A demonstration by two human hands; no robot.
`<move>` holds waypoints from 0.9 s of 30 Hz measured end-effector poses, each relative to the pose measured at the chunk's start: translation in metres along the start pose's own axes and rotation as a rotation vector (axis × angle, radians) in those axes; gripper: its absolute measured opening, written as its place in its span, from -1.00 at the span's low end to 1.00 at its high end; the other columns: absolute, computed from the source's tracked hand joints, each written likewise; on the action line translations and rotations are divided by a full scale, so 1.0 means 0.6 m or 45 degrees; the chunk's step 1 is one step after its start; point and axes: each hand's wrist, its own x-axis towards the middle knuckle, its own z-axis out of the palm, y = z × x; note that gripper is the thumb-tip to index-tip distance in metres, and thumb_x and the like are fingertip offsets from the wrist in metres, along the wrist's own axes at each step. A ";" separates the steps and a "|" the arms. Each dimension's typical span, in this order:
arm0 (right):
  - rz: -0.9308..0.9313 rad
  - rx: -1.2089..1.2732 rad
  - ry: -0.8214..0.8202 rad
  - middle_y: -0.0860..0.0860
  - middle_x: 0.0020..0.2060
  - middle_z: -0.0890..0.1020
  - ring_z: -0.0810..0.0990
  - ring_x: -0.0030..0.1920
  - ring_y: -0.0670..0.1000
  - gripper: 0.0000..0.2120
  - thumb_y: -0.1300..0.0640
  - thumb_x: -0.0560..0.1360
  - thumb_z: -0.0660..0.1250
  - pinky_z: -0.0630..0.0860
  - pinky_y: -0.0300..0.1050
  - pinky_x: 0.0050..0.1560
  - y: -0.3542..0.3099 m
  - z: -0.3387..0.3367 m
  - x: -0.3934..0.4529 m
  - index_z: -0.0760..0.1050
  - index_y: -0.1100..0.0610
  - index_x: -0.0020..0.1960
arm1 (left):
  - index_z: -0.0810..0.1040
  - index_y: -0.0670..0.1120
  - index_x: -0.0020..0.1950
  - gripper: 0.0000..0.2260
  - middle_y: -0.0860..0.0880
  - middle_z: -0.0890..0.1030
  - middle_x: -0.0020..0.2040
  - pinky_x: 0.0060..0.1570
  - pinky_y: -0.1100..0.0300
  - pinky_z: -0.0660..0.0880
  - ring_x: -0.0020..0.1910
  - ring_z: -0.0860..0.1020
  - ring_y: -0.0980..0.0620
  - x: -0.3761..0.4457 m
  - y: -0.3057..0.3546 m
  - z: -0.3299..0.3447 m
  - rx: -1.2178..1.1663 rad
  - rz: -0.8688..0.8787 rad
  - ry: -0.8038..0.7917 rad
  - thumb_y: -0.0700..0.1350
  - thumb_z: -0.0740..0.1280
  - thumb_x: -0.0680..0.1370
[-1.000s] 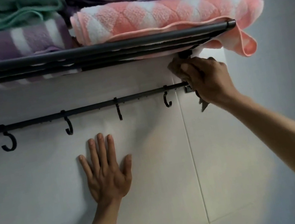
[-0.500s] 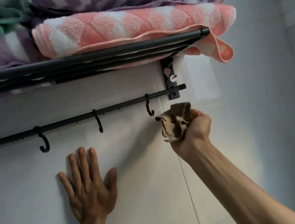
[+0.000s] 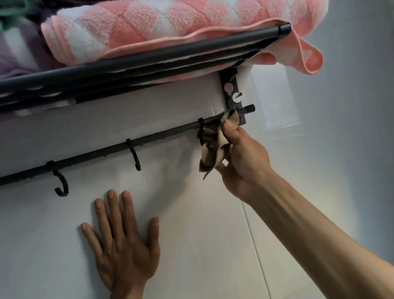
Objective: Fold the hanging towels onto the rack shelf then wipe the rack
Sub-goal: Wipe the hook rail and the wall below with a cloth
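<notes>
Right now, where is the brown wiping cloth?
In the head view, the brown cloth is right of centre, held by the right hand against the lower hook rail, near its right end.

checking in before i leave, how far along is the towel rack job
Folding looks done: the pink checked towel and striped ones lie on the shelf, none hanging. Wiping is in hand: the right hand holds a brown cloth at the hook rail. The rail's leftward length remains.
</notes>
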 end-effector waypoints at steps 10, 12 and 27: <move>-0.039 -0.198 0.125 0.16 -0.01 0.73 0.70 -0.01 0.15 -0.79 0.13 0.58 0.39 0.62 0.07 0.16 0.003 0.025 -0.008 0.63 0.24 0.14 | 0.08 -0.11 0.63 -0.30 -0.13 0.02 0.65 0.52 -0.31 -0.07 0.63 -0.04 -0.16 -0.001 -0.001 -0.002 0.015 0.014 0.000 0.23 0.04 0.58; -0.023 -0.161 0.137 0.21 0.00 0.73 0.70 -0.03 0.22 -0.82 0.14 0.55 0.43 0.65 0.07 0.04 -0.003 0.019 -0.012 0.64 0.23 0.07 | 0.10 -0.12 0.63 -0.30 -0.13 0.03 0.65 0.52 -0.31 -0.07 0.63 -0.04 -0.15 -0.001 0.000 -0.003 0.010 0.003 0.002 0.23 0.03 0.58; -0.024 0.196 0.250 0.03 -0.53 0.56 0.55 -0.55 0.01 -0.77 0.29 0.60 0.22 0.58 -0.13 -0.38 -0.051 0.014 -0.008 0.48 0.18 -0.22 | 0.12 -0.12 0.63 -0.31 -0.15 0.06 0.64 0.52 -0.31 -0.08 0.63 -0.02 -0.16 0.000 0.000 -0.003 0.006 0.019 0.029 0.23 0.03 0.59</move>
